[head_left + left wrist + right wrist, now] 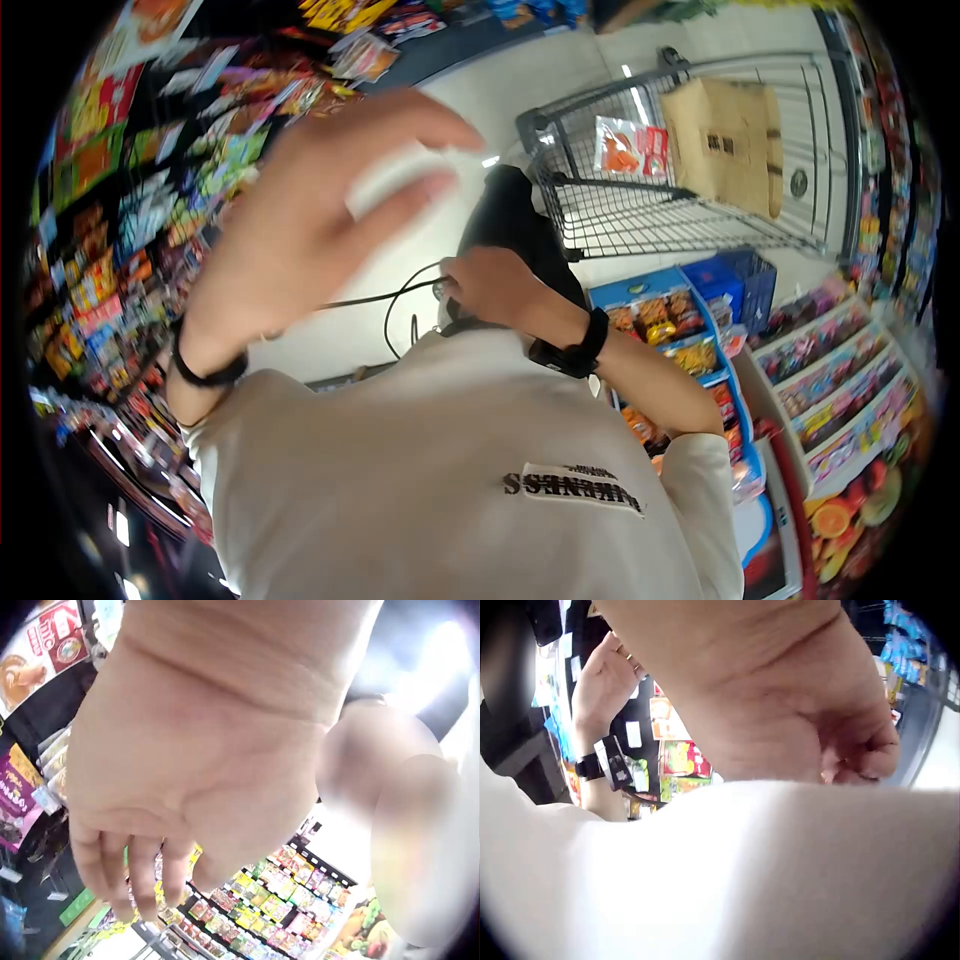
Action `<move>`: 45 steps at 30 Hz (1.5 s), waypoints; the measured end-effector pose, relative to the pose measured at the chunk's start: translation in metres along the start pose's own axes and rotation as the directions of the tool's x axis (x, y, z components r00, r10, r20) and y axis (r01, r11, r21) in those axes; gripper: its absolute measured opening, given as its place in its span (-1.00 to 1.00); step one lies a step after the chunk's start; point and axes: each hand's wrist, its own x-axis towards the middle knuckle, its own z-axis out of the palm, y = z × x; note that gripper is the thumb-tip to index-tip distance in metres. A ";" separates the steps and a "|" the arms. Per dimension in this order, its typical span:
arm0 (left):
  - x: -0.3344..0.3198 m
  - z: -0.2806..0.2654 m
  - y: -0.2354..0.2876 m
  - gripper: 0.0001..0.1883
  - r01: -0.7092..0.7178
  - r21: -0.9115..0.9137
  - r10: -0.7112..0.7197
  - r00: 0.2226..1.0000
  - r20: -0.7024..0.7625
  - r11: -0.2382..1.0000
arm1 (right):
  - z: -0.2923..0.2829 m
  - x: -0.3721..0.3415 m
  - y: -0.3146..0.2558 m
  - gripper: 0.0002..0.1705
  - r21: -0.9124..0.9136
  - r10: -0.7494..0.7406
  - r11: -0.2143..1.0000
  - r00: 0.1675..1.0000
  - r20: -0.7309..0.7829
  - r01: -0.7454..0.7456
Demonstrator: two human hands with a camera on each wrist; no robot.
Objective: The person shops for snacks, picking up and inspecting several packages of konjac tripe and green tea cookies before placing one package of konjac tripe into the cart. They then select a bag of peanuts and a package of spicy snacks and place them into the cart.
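My left hand [290, 215] is raised high on the left, close to the head camera, its thumb and fingers loosely bent with nothing between them. In the left wrist view its fingers [142, 874] hang down, slightly apart, in front of distant shelves. My right hand [490, 285] is low at the waist, by the shirt's hem, its fingers curled. A thin black cable [375, 298] runs into that hand's fingers and loops beside it; the grip itself is hidden. In the right wrist view the curled fingers [870, 754] show above the white shirt [817, 847].
A metal shopping cart [620, 240] stands ahead on the right, holding a brown paper bag [720, 145] and a red-and-clear food packet [630, 148]. Shelves of packaged snacks [95, 285] line the left. At right are a blue display [640, 285] of snacks and a white tiered rack [835, 385].
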 end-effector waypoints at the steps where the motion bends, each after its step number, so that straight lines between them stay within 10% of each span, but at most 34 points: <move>1: -0.021 0.005 0.006 -0.73 0.030 0.056 -0.032 0.999 0.024 0.998 | 0.011 0.001 0.001 -0.74 0.008 -0.031 0.999 0.999 -0.043 0.031; 6: -0.113 0.050 0.001 -0.85 0.155 0.266 -0.209 0.960 0.187 0.951 | -0.008 -0.013 -0.037 -0.88 0.017 -0.066 0.997 0.987 -0.145 0.069; 12: -0.168 0.121 -0.023 -0.87 0.461 0.312 -0.554 0.625 0.550 0.831 | -0.024 -0.018 -0.056 -0.93 0.008 -0.141 0.990 0.990 -0.029 0.141; 16: -0.193 0.147 -0.071 -0.85 0.499 -0.319 -0.291 0.803 0.520 0.806 | -0.011 -0.027 -0.069 -0.83 -0.265 -0.173 0.936 0.957 0.231 0.233; 19: -0.208 0.128 -0.108 -0.74 0.338 -0.795 -0.053 0.930 0.363 0.504 | -0.009 -0.034 -0.074 -0.82 -0.182 -0.098 0.967 0.924 0.370 0.175; 22: -0.210 0.132 -0.108 -0.79 0.458 -0.844 -0.344 0.868 0.357 0.279 | -0.017 -0.036 -0.081 -0.84 -0.173 -0.081 0.972 0.921 0.382 0.157; 27: -0.209 0.222 -0.145 -0.59 0.615 -0.162 -0.393 0.661 0.639 0.771 | -0.039 -0.049 -0.094 -0.87 -0.107 -0.160 0.972 0.920 0.359 0.211; 28: -0.206 0.230 -0.138 -0.46 0.749 -0.130 -0.386 0.473 0.792 0.650 | -0.041 -0.053 -0.098 -0.87 -0.117 -0.196 0.959 0.899 0.391 0.259; 31: -0.209 0.240 -0.112 -0.46 0.827 -0.203 -0.266 0.386 0.883 0.525 | -0.042 -0.065 -0.110 -0.85 -0.110 -0.246 0.933 0.832 0.498 0.342; 39: -0.220 0.278 -0.105 -0.35 0.863 -0.349 -0.333 0.471 0.817 0.365 | -0.046 -0.070 -0.112 -0.81 -0.055 -0.233 0.932 0.709 0.665 0.358; 45: -0.235 0.333 -0.136 -0.18 0.777 -0.326 -0.279 0.529 0.802 0.538 | -0.045 -0.071 -0.113 -0.81 -0.101 -0.176 0.930 0.669 0.722 0.354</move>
